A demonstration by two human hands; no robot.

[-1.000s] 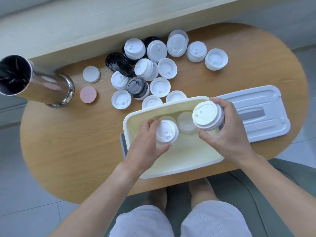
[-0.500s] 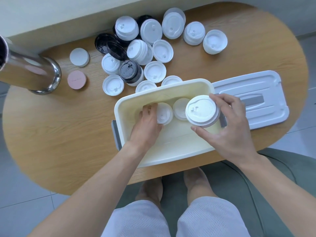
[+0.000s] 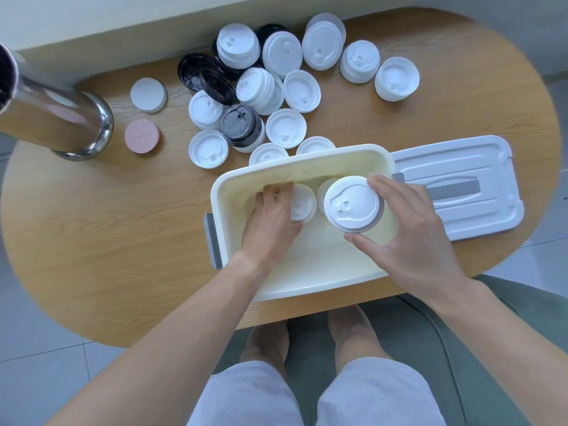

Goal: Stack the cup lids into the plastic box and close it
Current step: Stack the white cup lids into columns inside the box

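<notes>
Head view, two hands, left hand [image 3: 270, 216] and right hand [image 3: 412, 238], one plastic box [image 3: 307, 284]

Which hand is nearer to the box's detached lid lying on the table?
The right hand. It holds a stack of lids over the box's right end, just beside the box lid. The left hand is down inside the box, further left.

An oval wooden table [image 3: 92, 241] with a light oak grain filled most of the frame. Along the top ran a pale cream ledge [image 3: 123, 23]. Light grey floor tiles [image 3: 33, 348] showed at lower left and right. At lower right sat a grey-green cushioned seat [image 3: 430, 327]. Soft, even daylight fell throughout.
</notes>
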